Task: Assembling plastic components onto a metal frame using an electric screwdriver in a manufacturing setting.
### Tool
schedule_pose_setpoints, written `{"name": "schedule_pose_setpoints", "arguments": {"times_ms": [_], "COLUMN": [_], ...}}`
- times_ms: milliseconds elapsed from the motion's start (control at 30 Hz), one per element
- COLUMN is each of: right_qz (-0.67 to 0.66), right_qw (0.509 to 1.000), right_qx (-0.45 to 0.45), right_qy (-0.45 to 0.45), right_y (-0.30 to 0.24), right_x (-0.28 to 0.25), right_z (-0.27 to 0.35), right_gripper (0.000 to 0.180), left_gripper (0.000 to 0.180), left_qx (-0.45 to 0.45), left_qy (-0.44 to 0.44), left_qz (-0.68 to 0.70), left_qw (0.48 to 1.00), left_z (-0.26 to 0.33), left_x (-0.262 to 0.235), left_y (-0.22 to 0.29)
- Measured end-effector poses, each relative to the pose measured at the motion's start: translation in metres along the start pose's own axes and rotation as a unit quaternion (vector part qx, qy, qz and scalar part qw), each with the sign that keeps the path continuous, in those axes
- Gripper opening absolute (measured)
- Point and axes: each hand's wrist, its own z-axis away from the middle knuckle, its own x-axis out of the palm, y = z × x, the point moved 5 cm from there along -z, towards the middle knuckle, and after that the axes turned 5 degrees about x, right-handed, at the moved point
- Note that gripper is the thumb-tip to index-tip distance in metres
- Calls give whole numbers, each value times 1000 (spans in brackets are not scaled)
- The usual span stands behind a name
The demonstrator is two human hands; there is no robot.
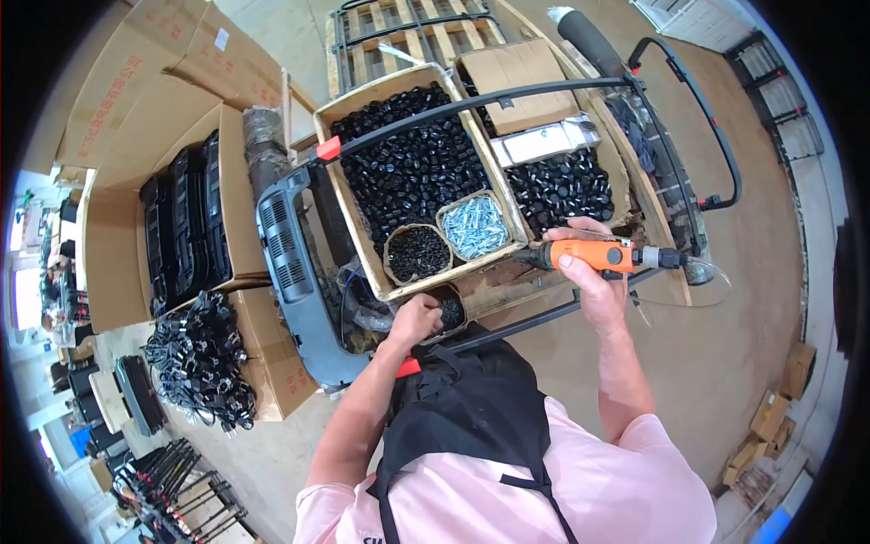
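Observation:
My right hand (598, 295) is closed around an orange air screwdriver (584, 255), held level with its dark tip pointing left, near the corner of a large carton. A clear thin hose trails from its back end. My left hand (416, 321) reaches into a small round tub of small dark screws (450, 310), fingers drawn together. Whatever its fingers hold is hidden. Across the work area lies a frame of black tubes (489, 96) with a grey vented plastic end panel (288, 245) and red corner pieces. The tubes pass above the cartons and in front of my body.
The large carton holds black round caps (408, 163), a tub of silver bolts (473, 227) and a tub of dark screws (418, 253). More black caps (562, 189) fill the box beside it. At left stand a carton of black plastic parts (188, 218) and a cable pile (201, 363).

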Motion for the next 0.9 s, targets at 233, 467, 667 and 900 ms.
{"name": "schedule_pose_setpoints", "arguments": {"times_ms": [233,467,667,900], "right_qz": [42,32,110,53], "right_qw": [998,999,978,954], "right_qx": [2,8,5,-36], "right_qy": [39,-34,-176,-292], "right_y": [-8,11,9,6], "right_x": [-11,18,101,210], "right_z": [3,-2,-18,-29], "right_gripper": [56,57,52,47], "left_gripper": [25,27,28,23], "left_qx": [-32,14,30,71], "left_qy": [-38,-63,45,142], "left_qz": [226,439,554,722], "left_qw": [973,896,831,674], "left_z": [19,46,75,94], "left_x": [-6,-3,-33,-72], "left_y": [1,23,23,26]}}
